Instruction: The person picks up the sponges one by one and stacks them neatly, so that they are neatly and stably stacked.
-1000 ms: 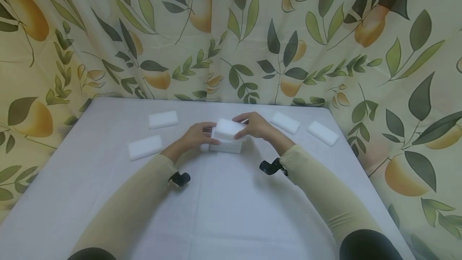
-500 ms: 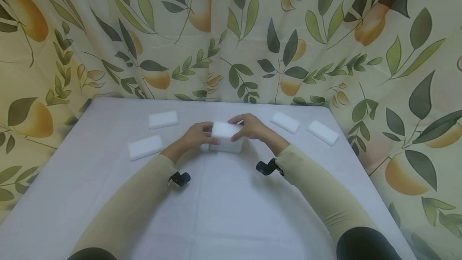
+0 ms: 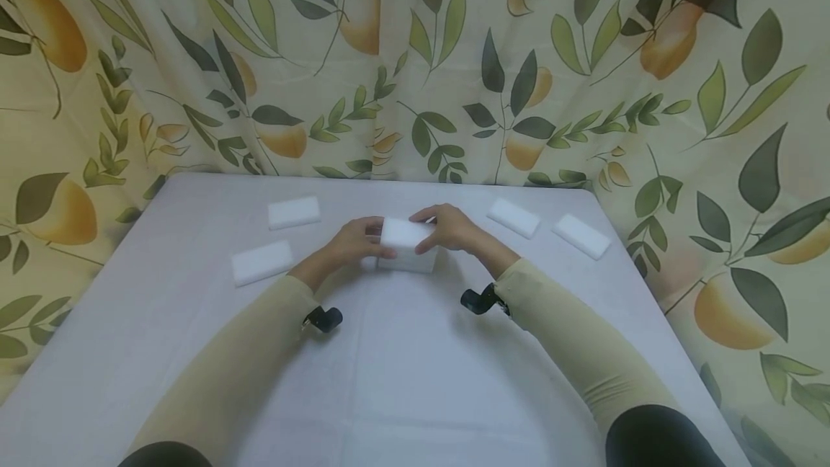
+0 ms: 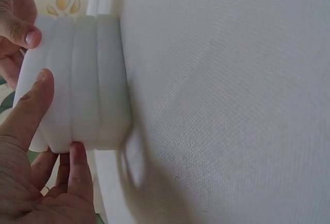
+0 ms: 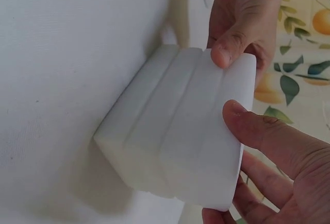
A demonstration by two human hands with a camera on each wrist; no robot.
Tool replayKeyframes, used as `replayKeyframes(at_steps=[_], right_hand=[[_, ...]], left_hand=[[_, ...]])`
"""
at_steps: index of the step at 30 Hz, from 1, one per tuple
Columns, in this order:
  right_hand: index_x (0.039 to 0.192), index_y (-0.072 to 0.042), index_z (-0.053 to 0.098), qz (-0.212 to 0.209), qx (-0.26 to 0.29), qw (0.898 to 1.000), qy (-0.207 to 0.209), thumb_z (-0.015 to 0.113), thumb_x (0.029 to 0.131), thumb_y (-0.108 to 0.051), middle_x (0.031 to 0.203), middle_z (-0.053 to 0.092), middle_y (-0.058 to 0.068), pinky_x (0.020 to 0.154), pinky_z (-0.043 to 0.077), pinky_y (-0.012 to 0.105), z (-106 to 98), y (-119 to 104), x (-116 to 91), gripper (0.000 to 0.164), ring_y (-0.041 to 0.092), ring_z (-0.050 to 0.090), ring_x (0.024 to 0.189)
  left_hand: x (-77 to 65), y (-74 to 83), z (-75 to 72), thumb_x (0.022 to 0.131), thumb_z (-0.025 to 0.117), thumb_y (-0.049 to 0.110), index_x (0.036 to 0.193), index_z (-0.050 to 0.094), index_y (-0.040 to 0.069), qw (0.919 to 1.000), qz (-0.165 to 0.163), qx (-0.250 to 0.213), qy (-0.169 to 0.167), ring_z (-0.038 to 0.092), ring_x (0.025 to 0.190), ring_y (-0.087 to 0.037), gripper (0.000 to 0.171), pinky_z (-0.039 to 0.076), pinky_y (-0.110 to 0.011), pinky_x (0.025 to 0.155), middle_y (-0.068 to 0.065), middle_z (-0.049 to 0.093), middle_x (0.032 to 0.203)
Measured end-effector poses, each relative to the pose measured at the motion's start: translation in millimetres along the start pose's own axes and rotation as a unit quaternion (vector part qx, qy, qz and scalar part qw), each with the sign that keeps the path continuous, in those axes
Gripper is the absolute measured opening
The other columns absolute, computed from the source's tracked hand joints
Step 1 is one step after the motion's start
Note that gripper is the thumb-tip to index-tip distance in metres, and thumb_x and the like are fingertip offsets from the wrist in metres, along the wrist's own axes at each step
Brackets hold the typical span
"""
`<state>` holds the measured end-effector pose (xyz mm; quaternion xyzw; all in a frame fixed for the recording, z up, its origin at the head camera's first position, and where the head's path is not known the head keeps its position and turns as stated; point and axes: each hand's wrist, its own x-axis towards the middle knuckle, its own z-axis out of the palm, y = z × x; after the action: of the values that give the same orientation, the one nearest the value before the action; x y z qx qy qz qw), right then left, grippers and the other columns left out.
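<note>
Several white sponges, block-shaped with rounded edges, lie in a neat stack (image 4: 85,84) mid-table. My left hand (image 3: 350,243) holds the stack's left end, its thumb on the front face near the top and fingertips at the end. My right hand (image 3: 455,228) grips the top sponge (image 3: 400,231) at the right end, thumb in front and fingers behind. In the right wrist view the layers of the stack (image 5: 175,121) lie flush or nearly so, touching each other. The stack's back side is hidden in the head view.
Two more white sponges, one farther back (image 3: 295,212) and one nearer (image 3: 262,263), lie to the left. Another pair, an inner sponge (image 3: 514,218) and an outer sponge (image 3: 581,236), lies at the right. A leaf-and-fruit patterned curtain (image 3: 441,92) hangs behind the white-covered table (image 3: 415,380).
The top sponge has come down and a little left onto the stack, my right hand moving with it. The left hand has stayed in place. Over the last half second both hands are nearly still.
</note>
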<state>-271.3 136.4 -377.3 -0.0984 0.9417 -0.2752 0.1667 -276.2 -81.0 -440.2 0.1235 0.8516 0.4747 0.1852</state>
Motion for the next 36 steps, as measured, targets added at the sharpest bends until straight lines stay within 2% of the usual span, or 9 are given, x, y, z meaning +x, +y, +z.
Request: replayKeyframes(at_steps=[6, 10, 17, 27, 36], right_hand=[[0.134, -0.014, 0.061, -0.004, 0.004, 1.0, 0.004, 0.086, 0.073, -0.015, 0.14, 0.055, 0.013, 0.103, 0.048, 0.045, 1, 3, -1, 0.066, 0.031, 0.055, 0.122], [0.134, -0.014, 0.061, -0.009, 0.005, 1.0, 0.004, 0.086, 0.073, -0.015, 0.14, 0.056, 0.013, 0.104, 0.047, 0.045, 2, 4, -1, 0.066, 0.031, 0.054, 0.122], [0.134, -0.013, 0.061, -0.01, 0.002, 1.0, 0.004, 0.086, 0.074, -0.015, 0.141, 0.055, 0.012, 0.105, 0.045, 0.046, 2, 3, -2, 0.066, 0.031, 0.054, 0.124], [0.135, -0.014, 0.061, -0.009, 0.001, 1.0, 0.001, 0.086, 0.074, -0.017, 0.142, 0.055, 0.012, 0.106, 0.044, 0.046, 1, 1, -2, 0.066, 0.031, 0.052, 0.125], [0.136, -0.014, 0.06, -0.027, 0.013, 1.0, -0.008, 0.085, 0.076, -0.018, 0.142, 0.055, 0.011, 0.106, 0.045, 0.046, -4, 7, -2, 0.066, 0.031, 0.052, 0.126]], left_hand=[[-0.4, 1.6, -1.4, 0.077, 0.084, 0.032, 0.148, 0.04, 0.008, 0.9999, 0.005, 0.004, -0.012, 0.047, 0.135, -0.033, 0.087, 0.04, -0.046, 0.111, -0.014, 0.049, 0.147], [-0.6, 5.4, -5.3, 0.076, 0.085, 0.031, 0.147, 0.043, 0.011, 0.9996, 0.016, 0.017, -0.015, 0.049, 0.133, -0.032, 0.085, 0.041, -0.046, 0.11, -0.014, 0.05, 0.145], [3.0, 15.5, -11.2, 0.076, 0.085, 0.034, 0.147, 0.045, 0.019, 0.9968, 0.051, 0.061, -0.012, 0.048, 0.132, -0.03, 0.083, 0.043, -0.044, 0.108, -0.009, 0.048, 0.146], [9.3, 27.1, -9.9, 0.074, 0.086, 0.037, 0.143, 0.052, 0.02, 0.9898, 0.07, 0.124, -0.003, 0.054, 0.123, -0.028, 0.079, 0.048, -0.041, 0.102, -0.007, 0.053, 0.138], [10.9, 26.2, -11.3, 0.075, 0.085, 0.037, 0.139, 0.058, 0.02, 0.9885, 0.076, 0.131, -0.009, 0.054, 0.121, -0.027, 0.071, 0.049, -0.039, 0.102, -0.006, 0.054, 0.135]])
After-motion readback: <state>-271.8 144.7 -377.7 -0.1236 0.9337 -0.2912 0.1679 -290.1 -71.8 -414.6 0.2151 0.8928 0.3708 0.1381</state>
